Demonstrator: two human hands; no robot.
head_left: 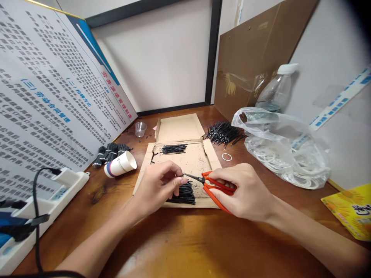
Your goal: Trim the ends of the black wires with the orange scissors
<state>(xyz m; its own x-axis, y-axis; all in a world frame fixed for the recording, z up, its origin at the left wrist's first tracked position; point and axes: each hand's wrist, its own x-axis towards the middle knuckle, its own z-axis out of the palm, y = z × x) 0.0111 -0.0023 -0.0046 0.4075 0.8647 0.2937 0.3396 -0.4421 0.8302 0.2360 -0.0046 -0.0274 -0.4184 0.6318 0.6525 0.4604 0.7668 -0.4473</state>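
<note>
My right hand (242, 191) is closed around the red-handled scissors (217, 185). Their narrow dark blades point left and reach the fingertips of my left hand (162, 185). Those fingers are pinched on a thin black wire, mostly hidden by the fingers and the blade tips. Just below them, a pile of short black wires (185, 194) lies on the near part of the flattened cardboard box (194, 160). Another row of black wires (174, 148) lies across its far part. Small dark scraps are scattered over the cardboard.
At the left are a tipped paper cup (121, 165), tied black wire bundles (111, 153), a clear plastic cup (140, 129) and a power strip (58, 204). On the right are loose black wires (223, 133), a white ring (226, 156), a plastic bag (284, 150) and a bottle (275, 90).
</note>
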